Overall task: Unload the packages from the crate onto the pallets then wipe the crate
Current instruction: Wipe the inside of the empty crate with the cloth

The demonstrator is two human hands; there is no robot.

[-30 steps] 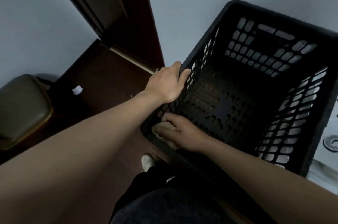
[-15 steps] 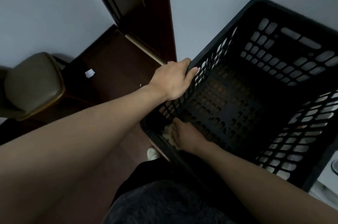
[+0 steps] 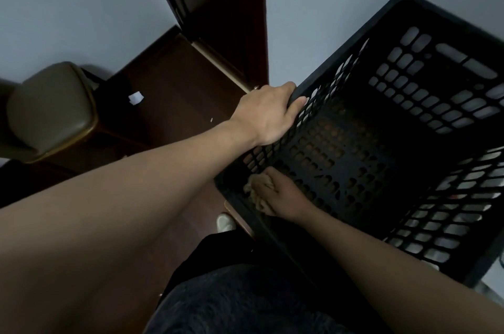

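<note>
The black crate (image 3: 362, 142) sits before the person, just right of the door (image 3: 218, 6). Inside it the right hand (image 3: 281, 194) presses a tan cloth (image 3: 255, 191) into the near left corner, fingers curled on it. The left hand (image 3: 266, 115) grips the crate's left rim, fingers wrapped over the edge, with a padded chair (image 3: 49, 107) farther left.

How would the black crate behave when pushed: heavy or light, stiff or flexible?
Probably light for its size: the crate looks empty, its walls mostly holes. Likely stiff: the rim looks straight where the left hand grips it. It might slide under the right hand pressing the cloth.
</note>
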